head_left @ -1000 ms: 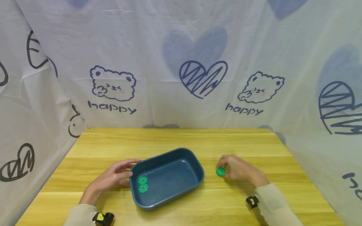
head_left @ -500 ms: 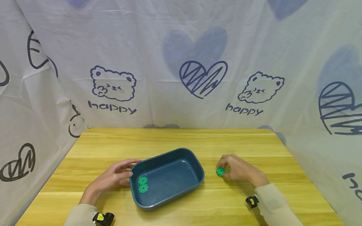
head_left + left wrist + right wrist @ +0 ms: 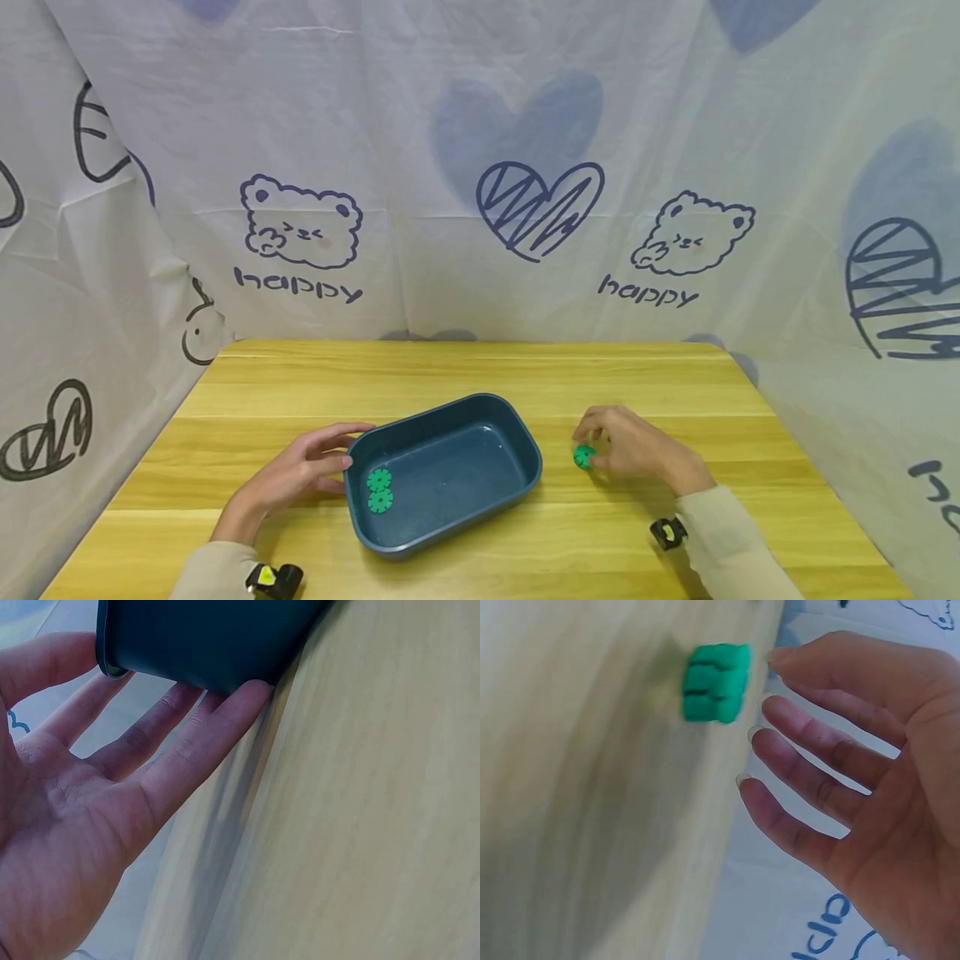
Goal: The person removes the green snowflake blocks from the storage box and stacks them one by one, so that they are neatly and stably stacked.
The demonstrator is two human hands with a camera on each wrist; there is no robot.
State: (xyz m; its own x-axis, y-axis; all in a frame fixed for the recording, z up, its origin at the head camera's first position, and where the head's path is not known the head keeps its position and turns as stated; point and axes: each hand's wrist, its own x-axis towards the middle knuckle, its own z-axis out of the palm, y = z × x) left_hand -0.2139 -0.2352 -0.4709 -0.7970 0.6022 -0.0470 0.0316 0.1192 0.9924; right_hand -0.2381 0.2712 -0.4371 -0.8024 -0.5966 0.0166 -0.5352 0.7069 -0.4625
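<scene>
In the head view, my right hand (image 3: 630, 446) is held just over a small green notched disc (image 3: 584, 457) on the table. From the right wrist, this shows as a short stack of green notched discs (image 3: 716, 682), with the fingertips spread apart from it. My left hand (image 3: 303, 467) is at the left end of a dark blue rectangular bin (image 3: 450, 533). Its fingertips (image 3: 255, 694) touch the bin's outer wall, and another digit meets the rim. Inside the bin, near its left end, lie two green notched discs (image 3: 379, 490) side by side.
The bin and the stack stand on a light wooden table (image 3: 600, 375). A white cloth (image 3: 420, 150) printed with hearts and bears hangs behind it and at both sides. A black wrist camera (image 3: 276, 580) sits on the left sleeve, another (image 3: 668, 533) on the right.
My right fingers have loosened from the green stack and the hand has risen slightly, leaving the stack on the table. My left hand and the bin have stayed put.
</scene>
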